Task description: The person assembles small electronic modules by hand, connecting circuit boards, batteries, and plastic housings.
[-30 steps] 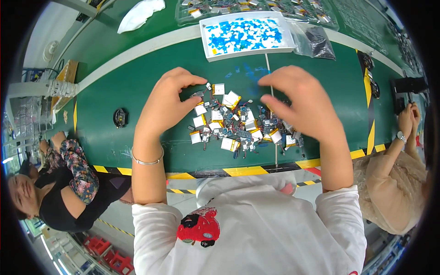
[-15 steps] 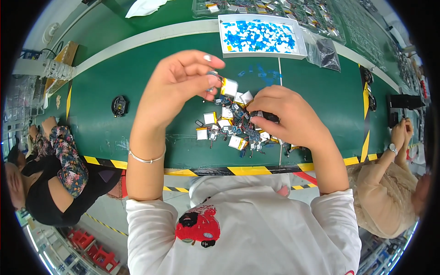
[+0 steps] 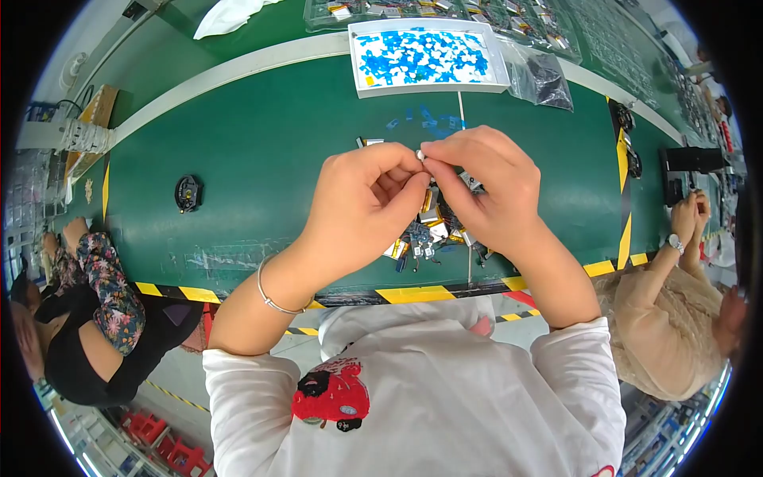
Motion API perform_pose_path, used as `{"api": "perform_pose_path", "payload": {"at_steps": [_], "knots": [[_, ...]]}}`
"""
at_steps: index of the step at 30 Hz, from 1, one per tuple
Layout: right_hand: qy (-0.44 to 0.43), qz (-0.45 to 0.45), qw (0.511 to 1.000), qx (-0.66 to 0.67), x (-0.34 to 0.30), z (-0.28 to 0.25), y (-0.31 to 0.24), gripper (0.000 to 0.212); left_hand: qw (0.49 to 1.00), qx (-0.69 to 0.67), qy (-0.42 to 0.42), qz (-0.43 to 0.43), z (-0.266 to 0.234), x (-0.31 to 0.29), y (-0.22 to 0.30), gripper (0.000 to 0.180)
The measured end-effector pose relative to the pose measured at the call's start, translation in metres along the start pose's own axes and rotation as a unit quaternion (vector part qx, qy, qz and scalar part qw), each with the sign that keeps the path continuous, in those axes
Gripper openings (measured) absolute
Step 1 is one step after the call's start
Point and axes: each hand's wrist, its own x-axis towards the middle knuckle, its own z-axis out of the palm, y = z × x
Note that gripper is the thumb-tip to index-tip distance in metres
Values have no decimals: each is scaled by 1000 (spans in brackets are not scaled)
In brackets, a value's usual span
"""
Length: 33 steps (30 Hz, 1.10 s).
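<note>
My left hand (image 3: 362,203) and my right hand (image 3: 494,187) meet above the pile on the green table, fingertips pinched together and almost touching. What they hold between them is hidden by the fingers; a small white spot shows there, perhaps a fingernail. Under and between the hands lies a pile of small flat battery cells (image 3: 436,230) with silver-white faces and yellow tape, mixed with little dark circuit boards (image 3: 421,235) and thin wires. My hands cover much of this pile.
Beyond the hands stands a white box (image 3: 497,79) of blue and white pieces, beside a clear bag (image 3: 548,83) with dark contents. Several blue bits (image 3: 429,121) lie nearer. A round black part (image 3: 188,193) sits at left. People work at both sides. Striped tape (image 3: 413,295) marks the front edge.
My left hand, which held a battery cell with a board, has swung right and down to meet my right hand. My right hand has risen off the pile. The whole view has shifted slightly.
</note>
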Motion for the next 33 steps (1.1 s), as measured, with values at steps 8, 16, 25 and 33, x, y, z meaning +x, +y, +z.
{"api": "perform_pose_path", "payload": {"at_steps": [8,16,25,33], "knots": [[-59,99,988,104,-1,-4,2,13,992,112,-55,0,-8,-3,6,3],[-11,-21,999,27,0,-4,6,18,999,0,-32,-7,-4,-2,2,8],[-37,-95,995,-20,4,-4,11,19,995,61,-82,17,-6,1,5,6],[65,8,916,-395,28,-22,51,30,996,-21,-63,-58,-20,6,-4,6]]}}
